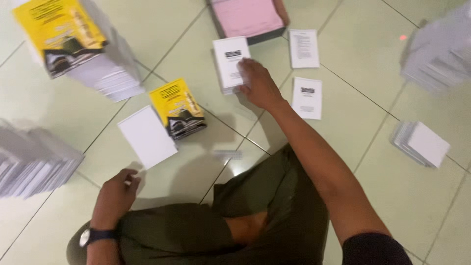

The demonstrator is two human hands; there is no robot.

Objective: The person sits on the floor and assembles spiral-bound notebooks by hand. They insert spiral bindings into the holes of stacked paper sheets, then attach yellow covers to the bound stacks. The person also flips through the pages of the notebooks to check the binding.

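My right hand point(257, 83) reaches forward and rests its fingers on the right edge of a small stack of white printed sheets point(228, 61) on the tiled floor. My left hand point(115, 194), with a dark wristwatch, hovers near my knee, fingers curled, just below a blank white sheet stack point(146, 136); I cannot tell if it pinches anything. A short pile of yellow-and-black covers point(177, 108) lies between the two hands.
A tall stack of yellow-covered booklets point(78, 44) stands far left, a grey paper pile point(32, 162) at the left edge. A pink sheet stack point(248, 18) lies ahead, two white printed sheets point(306, 97) to its right, more white stacks point(422, 143) at right.
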